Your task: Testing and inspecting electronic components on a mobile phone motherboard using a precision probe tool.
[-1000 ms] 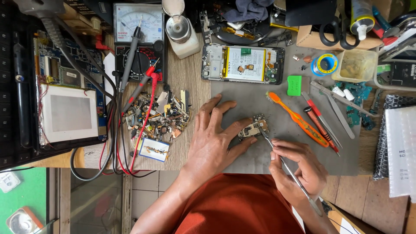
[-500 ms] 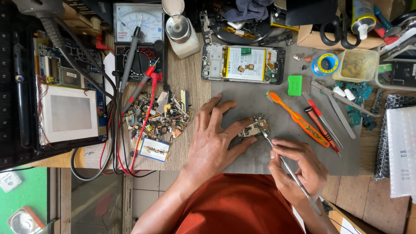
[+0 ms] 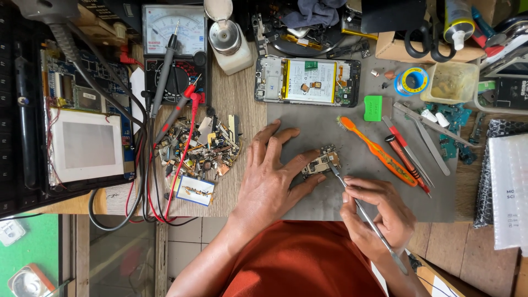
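Right now the left hand lies flat on the grey mat, fingers spread, with the index finger and thumb pinning a small circuit board between their tips. Right hand sits just beside it, fingers pressed together around a thin metal tool, pen-style, its tip touching the board's right edge. The board sits near the middle of the mat, on the desk.

Further right on the mat, an orange toothbrush lies diagonally, with red-handled screwdrivers and tweezers alongside. A green block rests above the brush head. Beyond the mat's top edge lies an opened phone, its insides showing. Left of the left hand, a heap of small scrap parts covers the wood, crossed by red and black probe leads running up to an analogue meter. A solder spool and a plastic tub sit top right.
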